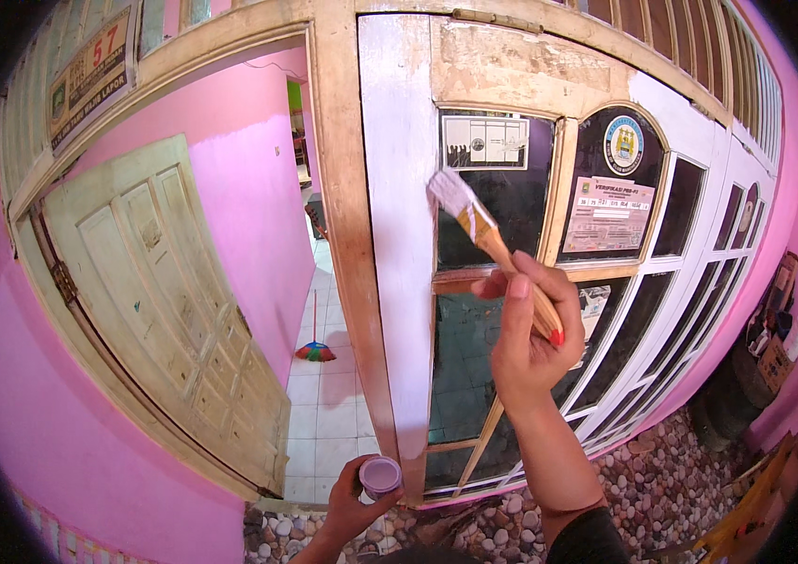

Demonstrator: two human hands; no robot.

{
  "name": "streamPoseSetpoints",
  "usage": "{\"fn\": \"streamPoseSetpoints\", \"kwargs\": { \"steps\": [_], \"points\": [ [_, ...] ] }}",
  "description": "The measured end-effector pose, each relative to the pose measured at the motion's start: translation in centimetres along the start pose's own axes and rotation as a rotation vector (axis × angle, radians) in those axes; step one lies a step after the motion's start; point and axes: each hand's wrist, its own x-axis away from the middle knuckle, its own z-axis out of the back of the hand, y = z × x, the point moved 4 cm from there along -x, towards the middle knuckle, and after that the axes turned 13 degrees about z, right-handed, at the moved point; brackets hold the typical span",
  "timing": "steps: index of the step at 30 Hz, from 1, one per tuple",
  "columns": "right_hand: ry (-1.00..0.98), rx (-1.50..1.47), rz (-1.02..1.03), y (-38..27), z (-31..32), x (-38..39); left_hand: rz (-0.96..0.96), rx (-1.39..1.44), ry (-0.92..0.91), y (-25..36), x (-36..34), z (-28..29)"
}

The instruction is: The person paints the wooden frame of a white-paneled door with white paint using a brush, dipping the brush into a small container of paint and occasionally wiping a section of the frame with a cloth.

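My right hand (532, 348) is closed around the wooden handle of a paintbrush (479, 218), raised in front of a window frame. Pale lilac paint coats the bristles, which meet or nearly meet the edge of a painted wooden upright (399, 188); whether they touch is hard to tell. Lower down, my left hand (354, 503) grips a small cup of lilac paint (381, 477), its open top facing up. Bare, worn wood shows on the window's top rail (530, 75) and its middle bars, while the frame farther right is whitish lilac.
A pale panelled door (159, 273) stands open at left beside a bare wooden doorpost (347, 226). Through the doorway, a broom (315, 350) rests on white floor tiles. Stickers (610, 216) cover parts of the dark glass. Pebbled ground (648, 479) and a dark barrel (733, 399) lie at right.
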Motion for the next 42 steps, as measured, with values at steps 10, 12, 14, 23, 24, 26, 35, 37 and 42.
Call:
{"fn": "streamPoseSetpoints", "kwargs": {
  "steps": [10, 12, 14, 23, 24, 26, 35, 37, 42],
  "points": [
    [-0.063, 0.112, 0.056, 1.1, -0.2, -0.4, 0.034, 0.018, -0.005, -0.2, 0.0, -0.1],
    [-0.051, 0.078, 0.058, 0.6, 0.0, 0.2, 0.032, 0.008, -0.003, -0.2, -0.1, 0.0],
    [-0.035, 0.043, 0.052, 0.4, 0.0, 0.2, 0.069, -0.008, -0.006, -0.2, 0.1, 0.1],
    [-0.030, 0.054, 0.124, 0.8, -1.1, -2.2, 0.048, 0.042, -0.029, -1.0, -0.2, -0.1],
    [-0.030, 0.051, 0.121, 0.8, -0.9, -1.6, 0.051, 0.041, -0.027, -1.0, 0.0, 0.1],
    [-0.074, 0.103, 0.114, 0.5, -0.5, -0.5, 0.049, -0.019, -0.001, -0.8, 0.1, 0.3],
    [-0.032, 0.126, 0.221, 0.6, -1.0, -2.9, 0.076, 0.011, -0.023, -1.3, 0.0, 0.1],
    [-0.040, 0.138, 0.236, 0.5, -0.9, -2.6, 0.082, 0.014, -0.027, -1.2, 0.1, 0.0],
    [-0.115, 0.215, 0.216, 0.0, -0.1, -0.9, 0.089, 0.021, -0.027, -1.1, 0.2, 0.1]
  ]
}}
